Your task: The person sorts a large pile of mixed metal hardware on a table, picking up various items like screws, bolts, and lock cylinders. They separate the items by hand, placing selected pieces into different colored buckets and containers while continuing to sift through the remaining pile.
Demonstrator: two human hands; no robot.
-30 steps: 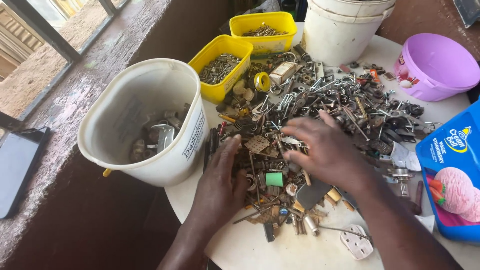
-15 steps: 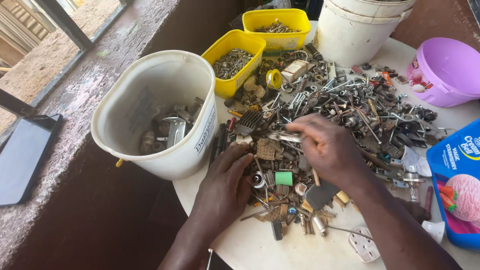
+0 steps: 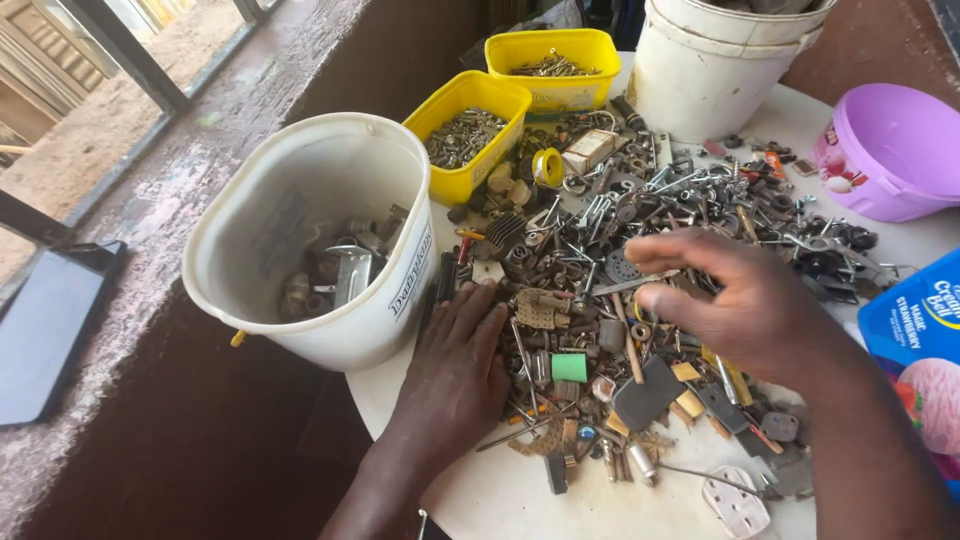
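Pretty classic junk-sorting setup here. The person's left hand (image 3: 455,365) lies flat and open, palm down, on the near edge of the scrap pile (image 3: 640,290), fingers spread over small brown and rusty bits, gripping nothing. The right hand (image 3: 745,305) hovers just above the middle of the heap with fingers loosely curled and thumb tucked under; whether it pinches some small piece can't be told, since the fingertips hide it.

The pile itself is spread across the round white worktop (image 3: 500,495): screws, hinges, washers, a green square block (image 3: 570,367), a dark flat plate (image 3: 648,392), and a white plug (image 3: 735,505) at the near edge. Just left of the left hand sits a big white bucket (image 3: 250,250) with a few larger metal pieces at the bottom. Behind the pile are 2 yellow tubs (image 3: 500,95) of small screws and bits, another white bucket (image 3: 700,90) further back, a purple bowl (image 3: 900,150) to the right, and a blue tub lid (image 3: 915,330) at the right edge.

Judging by how things lie, picking through this goes best if the flat hand pins the loose stuff so it doesn't slide off the worktop edge, while the other one lifts 1 piece at a time straight up; lots of hooked wire and clips in there would likely drag neighbours along if pulled sideways.
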